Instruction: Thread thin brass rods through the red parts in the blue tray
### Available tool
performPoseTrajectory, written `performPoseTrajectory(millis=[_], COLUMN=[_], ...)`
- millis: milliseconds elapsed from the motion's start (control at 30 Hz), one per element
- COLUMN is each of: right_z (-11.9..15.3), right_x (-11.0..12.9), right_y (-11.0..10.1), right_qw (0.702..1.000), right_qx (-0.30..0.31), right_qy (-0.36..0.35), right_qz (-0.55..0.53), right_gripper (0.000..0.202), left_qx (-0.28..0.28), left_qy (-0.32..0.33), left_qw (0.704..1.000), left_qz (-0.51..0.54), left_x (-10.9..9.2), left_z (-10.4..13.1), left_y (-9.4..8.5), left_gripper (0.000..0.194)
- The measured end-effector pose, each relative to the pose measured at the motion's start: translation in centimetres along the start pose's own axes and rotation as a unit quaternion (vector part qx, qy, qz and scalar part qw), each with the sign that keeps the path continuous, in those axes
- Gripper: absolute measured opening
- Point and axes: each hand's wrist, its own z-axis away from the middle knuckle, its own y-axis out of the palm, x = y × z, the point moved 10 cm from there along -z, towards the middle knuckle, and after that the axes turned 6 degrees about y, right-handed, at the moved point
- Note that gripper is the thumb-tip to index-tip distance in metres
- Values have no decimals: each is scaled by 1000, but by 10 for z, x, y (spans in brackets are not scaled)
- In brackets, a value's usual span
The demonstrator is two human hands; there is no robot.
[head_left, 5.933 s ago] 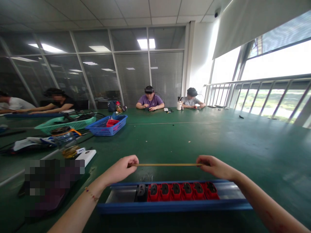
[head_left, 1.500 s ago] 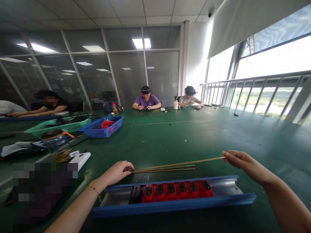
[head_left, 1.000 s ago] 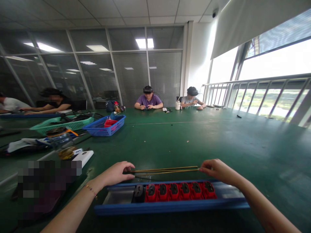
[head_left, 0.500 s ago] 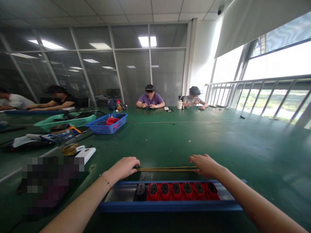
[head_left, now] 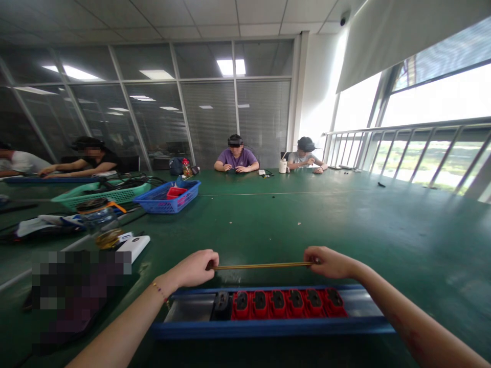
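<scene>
Thin brass-coloured strips (head_left: 264,266) lie close together and stretch between my two hands, level just beyond the blue housing. My left hand (head_left: 200,267) has its fingers closed around their left end. Their right end is in the curled fingers of my right hand (head_left: 326,261). Nearer to me lies a long blue power strip housing (head_left: 268,327) with a bare metal channel at both ends. A row of red socket modules (head_left: 277,305) sits inside it, with one black socket module (head_left: 221,305) at the row's left. The tips of both hands are partly hidden.
To the left stand a blue basket (head_left: 164,203) with a red part in it, a green basket (head_left: 63,199) of black cables, a jar (head_left: 102,222) and a white power bank (head_left: 135,248). Several people sit across and along the green table (head_left: 345,220).
My fingers have closed on the strips, which were spread slightly apart and are now drawn together. My right hand has shifted slightly rightward.
</scene>
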Motion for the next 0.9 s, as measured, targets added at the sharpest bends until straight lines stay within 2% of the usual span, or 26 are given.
performPoseTrajectory(millis=[100,200,300,367,433,567,767,900], right_z=[24,52,76,88,93,94,90,91], right_x=[0,5,12,15,15,11,-2,-2], right_y=[-15,-26,-27,-21,-13,-2,4,7], right_qw=[995,987,974,967,963,964,963,959], right_qx=[-14,-32,-37,-21,0,25,14,26], right_qy=[10,26,36,42,47,55,78,76], right_qz=[-97,-155,-219,-250,-265,-259,-256,-271], right_gripper=[17,19,23,27,31,31,35,34], left_qx=[-18,-36,-59,-63,-43,-6,-17,-14], left_qy=[-12,-23,-34,-47,-53,-47,-43,-47], left_qw=[992,967,946,941,938,930,927,908], left_qz=[121,252,316,329,340,364,373,416], left_x=[-11,-29,-45,-48,-50,-49,-44,-47], left_z=[14,31,46,54,59,61,57,57], left_y=[-13,-24,-30,-26,-15,5,11,15], left_gripper=[13,20,26,28,29,29,30,29])
